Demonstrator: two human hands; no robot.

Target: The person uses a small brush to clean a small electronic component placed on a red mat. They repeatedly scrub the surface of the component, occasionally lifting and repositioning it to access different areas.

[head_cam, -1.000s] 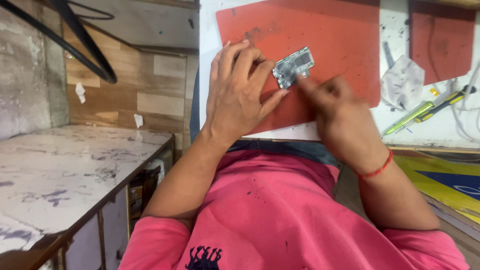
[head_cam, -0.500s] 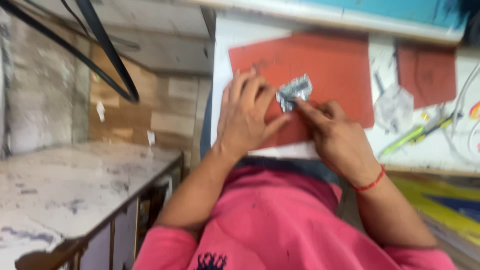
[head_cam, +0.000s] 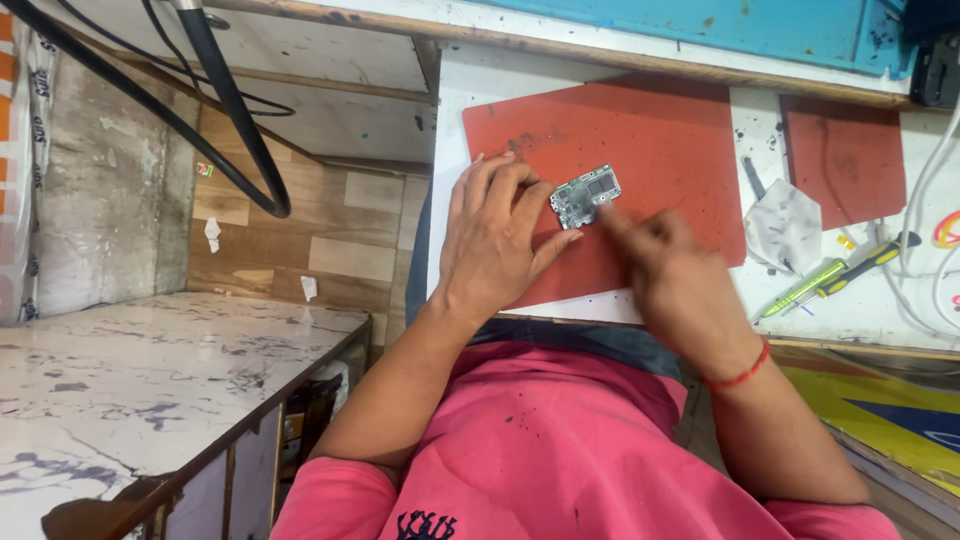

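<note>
A small green circuit board [head_cam: 585, 196] lies on a red work mat [head_cam: 660, 140] on the white bench. My left hand [head_cam: 497, 235] rests on the mat with its fingers bent against the board's left edge, steadying it. My right hand [head_cam: 672, 270], blurred by motion, touches the board's lower right corner with its fingertips; whether it holds a small tool cannot be made out. A red thread circles my right wrist.
A second red mat [head_cam: 845, 155] lies to the right, with a crumpled white cloth [head_cam: 785, 225], a green-handled tool [head_cam: 800, 290], a yellow-and-black screwdriver [head_cam: 875, 258] and white cables [head_cam: 930, 230] nearby. A marble-topped counter [head_cam: 150, 370] stands left; black cables [head_cam: 225, 100] hang above.
The camera view has shifted so the bench sits further right. My right hand has moved slightly at the board's corner; my left hand stays on the board.
</note>
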